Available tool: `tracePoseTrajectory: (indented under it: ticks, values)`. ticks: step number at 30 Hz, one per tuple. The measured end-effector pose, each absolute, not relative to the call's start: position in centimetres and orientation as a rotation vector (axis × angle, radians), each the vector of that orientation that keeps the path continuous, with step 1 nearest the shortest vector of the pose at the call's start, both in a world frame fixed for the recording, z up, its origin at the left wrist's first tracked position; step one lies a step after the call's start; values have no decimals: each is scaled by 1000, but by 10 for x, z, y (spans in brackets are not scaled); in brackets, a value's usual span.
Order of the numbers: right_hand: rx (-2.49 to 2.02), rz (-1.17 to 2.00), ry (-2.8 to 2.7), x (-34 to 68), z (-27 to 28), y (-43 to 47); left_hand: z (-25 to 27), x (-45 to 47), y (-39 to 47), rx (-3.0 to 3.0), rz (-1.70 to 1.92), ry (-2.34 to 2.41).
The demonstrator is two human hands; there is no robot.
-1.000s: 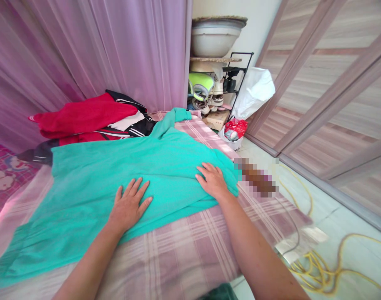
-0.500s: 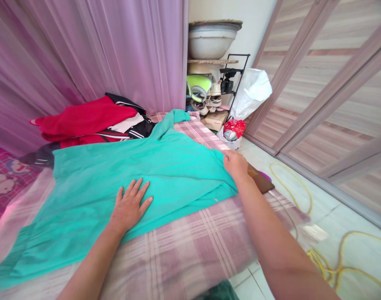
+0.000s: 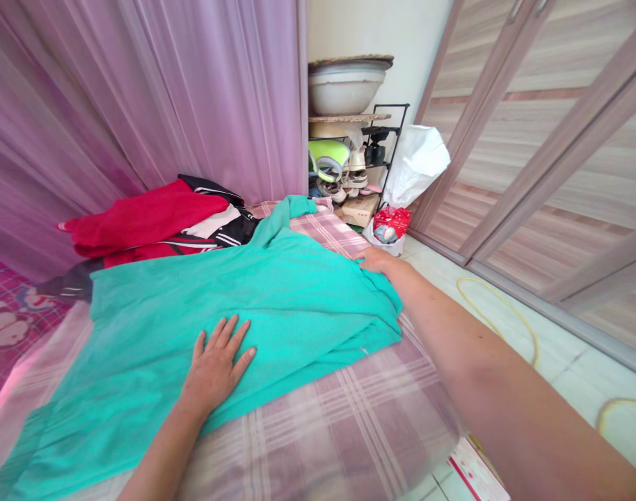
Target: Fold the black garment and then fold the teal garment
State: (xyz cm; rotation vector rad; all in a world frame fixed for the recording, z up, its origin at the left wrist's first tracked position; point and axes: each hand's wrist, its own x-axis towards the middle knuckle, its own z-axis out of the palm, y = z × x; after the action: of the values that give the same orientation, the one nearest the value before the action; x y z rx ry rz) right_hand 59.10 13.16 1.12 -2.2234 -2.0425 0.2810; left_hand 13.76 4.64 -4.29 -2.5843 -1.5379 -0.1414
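A teal long-sleeved shirt (image 3: 193,306) lies spread over the plaid-covered surface, one sleeve reaching toward the back and loose folds on its right half. My left hand (image 3: 213,369) rests palm down on the middle of the shirt, fingers spread. At the shirt's far right edge, my right hand (image 3: 378,261) has its fingers bent onto the cloth, with the fingertips partly hidden. My right forearm covers the area to the right of the shirt.
Red and black clothes (image 3: 151,216) lie in a heap by the purple curtain (image 3: 218,90). A shoe rack (image 3: 396,146) with basins and shoes stands behind, beside a white bag (image 3: 417,163). Wooden wardrobe doors (image 3: 506,160) line the right. A yellow cord (image 3: 527,327) crosses the floor.
My right hand has shifted left and slightly back along the shirt's edge. The forearm now hides the brown item seen before. My left hand remains flat on the shirt.
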Motion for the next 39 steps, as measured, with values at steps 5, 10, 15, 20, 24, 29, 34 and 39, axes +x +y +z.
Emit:
tracePoseTrajectory:
  ticks: [5,10,15,20,24,29,34,39]
  values:
    - [-2239,371,-1931,605,28,129,-46,136,48,-2582,-180,-1519]
    - [-2285,434,-1740,601,26,121,-48,135,48,-2579,-207,-1509]
    - [-2490,279,-1554,583,7,123,-47,135,47,-2573,-188,-1510]
    - [-2598,92,-1501,573,8,120,-46,136,47,-2577,-192,-1497]
    - [-2354,-151,-1710,557,16,114,-49,135,48,-2581,-221,-1492]
    - [-2088,-68,-2156,526,-7,107,-51,134,48,-2573,-245,-1486]
    - [-2272,133,-2166,517,-27,101,-52,134,48,-2575,-241,-1486]
    - [-2337,168,-2183,511,3,113,-51,135,48,-2587,-239,-1508]
